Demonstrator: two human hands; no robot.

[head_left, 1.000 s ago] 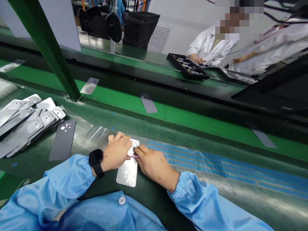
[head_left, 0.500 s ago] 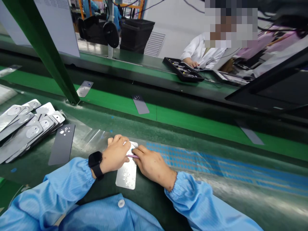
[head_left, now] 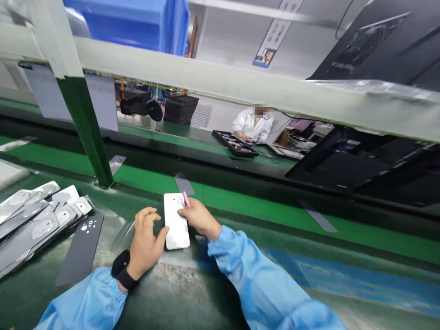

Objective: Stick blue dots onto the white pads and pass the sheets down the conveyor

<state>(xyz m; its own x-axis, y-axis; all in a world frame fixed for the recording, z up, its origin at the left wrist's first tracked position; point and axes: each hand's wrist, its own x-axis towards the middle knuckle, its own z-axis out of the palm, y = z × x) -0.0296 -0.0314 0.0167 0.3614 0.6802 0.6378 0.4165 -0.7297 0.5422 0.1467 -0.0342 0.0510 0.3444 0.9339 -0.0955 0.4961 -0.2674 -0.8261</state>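
Observation:
A phone back cover (head_left: 176,229), white and shiny with a few small holes near its top, is tilted up above the bench. My right hand (head_left: 201,217) grips it by its right edge, thumb on its face. A thin pink stick-like tool (head_left: 186,200) pokes up from the same hand; its lower end is hidden. On the other side, my left hand (head_left: 147,240) is open with fingers spread, its thumb tip close to the cover's left edge. Whether that thumb touches the cover I cannot tell.
Several silvery back covers (head_left: 44,224) lie piled at the left, beside a dark grey cover (head_left: 80,252). Single covers, such as a grey one (head_left: 184,183), lie on the green belt (head_left: 227,197). Blue-dotted film (head_left: 330,275) stretches rightward. A green post (head_left: 85,128) rises at left.
My right hand has lifted the cover up and away from me, with the pink tool now pointing upward. My left hand has let go and opened. The camera view has tilted upward.

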